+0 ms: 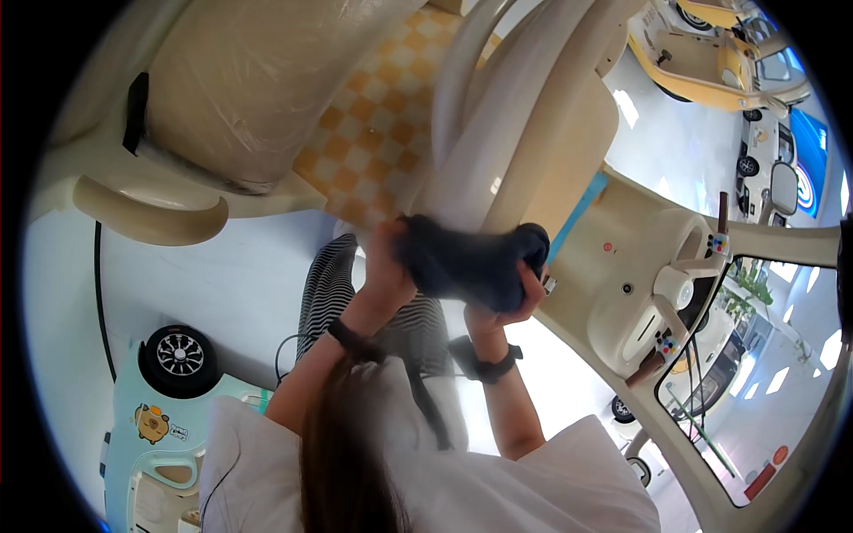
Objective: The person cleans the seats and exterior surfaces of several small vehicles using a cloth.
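Observation:
Both hands grip a dark navy cloth (466,266), bunched and stretched between them. My left hand (383,266) holds its left end, somewhat blurred. At the cloth's rolled right end, my right hand (516,296) has its fingers wrapped around the fabric. Just beyond the cloth lies a cream moulded panel (486,153) of a small vehicle, and beside it an orange and white checkered floor mat (373,133). A plastic-covered seat (246,86) is at the upper left. Dark bands are on both wrists.
A cream armrest (150,213) juts out on the left. The handlebar (676,290) and dashboard are on the right, near a windshield frame (740,233). A light-blue vehicle (173,406) with a black wheel stands at lower left. A yellow vehicle (706,66) is at upper right.

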### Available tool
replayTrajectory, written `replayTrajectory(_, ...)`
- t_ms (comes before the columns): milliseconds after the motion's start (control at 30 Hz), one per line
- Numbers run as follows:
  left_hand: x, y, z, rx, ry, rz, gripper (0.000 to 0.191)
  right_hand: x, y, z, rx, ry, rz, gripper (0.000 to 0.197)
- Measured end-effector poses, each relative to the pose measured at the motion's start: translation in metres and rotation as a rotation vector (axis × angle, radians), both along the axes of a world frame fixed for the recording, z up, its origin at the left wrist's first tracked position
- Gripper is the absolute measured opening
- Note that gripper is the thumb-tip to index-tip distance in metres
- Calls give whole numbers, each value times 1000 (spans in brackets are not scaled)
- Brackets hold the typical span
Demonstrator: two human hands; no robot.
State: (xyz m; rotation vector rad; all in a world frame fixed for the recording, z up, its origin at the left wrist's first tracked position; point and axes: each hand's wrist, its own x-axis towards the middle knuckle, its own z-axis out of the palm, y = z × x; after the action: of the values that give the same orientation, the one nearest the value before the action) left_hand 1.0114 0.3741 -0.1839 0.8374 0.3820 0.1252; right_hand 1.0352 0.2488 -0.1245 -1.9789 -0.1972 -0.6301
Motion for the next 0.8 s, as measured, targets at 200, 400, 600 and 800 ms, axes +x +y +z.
replayTrajectory(200,-2,-9,-29,-409,-36,-5,8,0,-4,-18,60,-117,88,31)
replayTrajectory(400,-14,-11,-44,-60,33,122,29,-6,-27,-10,-71,82,164,33)
replayTrajectory(600,-41,-9,-65,-510,198,-24,43,-39,-29,-15,-2,191,198,32)
replayTrajectory(800,-78,1,-80,1179,24,-908,48,-99,-58,-50,-428,387,328,45)
